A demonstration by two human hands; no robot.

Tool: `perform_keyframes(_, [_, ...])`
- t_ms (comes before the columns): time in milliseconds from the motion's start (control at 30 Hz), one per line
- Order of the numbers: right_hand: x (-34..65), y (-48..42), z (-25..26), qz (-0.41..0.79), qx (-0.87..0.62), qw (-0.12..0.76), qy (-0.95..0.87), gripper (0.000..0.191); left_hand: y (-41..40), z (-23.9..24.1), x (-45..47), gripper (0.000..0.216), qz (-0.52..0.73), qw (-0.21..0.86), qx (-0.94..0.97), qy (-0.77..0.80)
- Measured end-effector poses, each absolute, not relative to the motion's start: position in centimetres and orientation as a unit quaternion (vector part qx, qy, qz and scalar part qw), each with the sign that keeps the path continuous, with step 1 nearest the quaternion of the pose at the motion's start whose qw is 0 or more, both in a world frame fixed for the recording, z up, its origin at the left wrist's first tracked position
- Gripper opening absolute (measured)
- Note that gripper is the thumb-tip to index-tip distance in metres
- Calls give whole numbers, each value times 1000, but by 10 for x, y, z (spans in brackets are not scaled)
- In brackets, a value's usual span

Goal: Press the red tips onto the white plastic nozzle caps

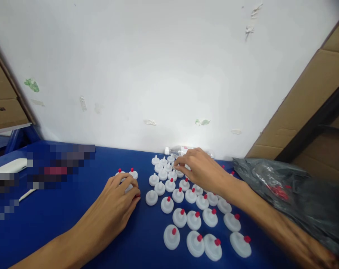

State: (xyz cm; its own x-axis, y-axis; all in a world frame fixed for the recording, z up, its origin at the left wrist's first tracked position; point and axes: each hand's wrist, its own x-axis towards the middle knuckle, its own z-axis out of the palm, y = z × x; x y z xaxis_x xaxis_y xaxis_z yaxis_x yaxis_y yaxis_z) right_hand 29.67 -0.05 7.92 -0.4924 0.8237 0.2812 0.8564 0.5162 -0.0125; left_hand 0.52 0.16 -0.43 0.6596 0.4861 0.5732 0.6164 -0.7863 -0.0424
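My left hand [121, 200] is curled over the left end of the lids, its fingers closed round a white dome-shaped lid [128, 188]; a bit of red shows at the thumb tip. Just beyond the knuckles sits another white lid with a red tip [133, 173]. Over the back rows, my right hand [197, 168] has thumb and forefinger bent together, and what is between them is hidden. Plain-nozzled white lids [163, 174] stand around its fingertips. Closer to me, several lids with red tips [194, 220] stand in loose rows under and beside my right forearm.
A clear plastic bottle [179, 150] lies against the white wall [147, 74]. On the right is a dark plastic bag [306, 198] with red pieces [280, 192]. A white device [11, 165] and blurred-out items lie left on the blue table [59, 209]. Cardboard [301, 97] stands at right.
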Motion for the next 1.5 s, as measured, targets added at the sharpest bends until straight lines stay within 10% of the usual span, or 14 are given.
perform_keyframes(700, [293, -10, 92, -9, -505, 232, -831, 12, -5, 12, 8, 29, -397, 42, -876, -270])
perform_keyframes(900, [269, -23, 86, -7, -411, 184, -893, 37, -12, 25, 10, 3, -432, -28, -852, -295])
perform_keyframes(1500, [238, -42, 74, -166, -325, 162, -917, 53, -18, 17, 14, 12, -458, -39, -853, -248])
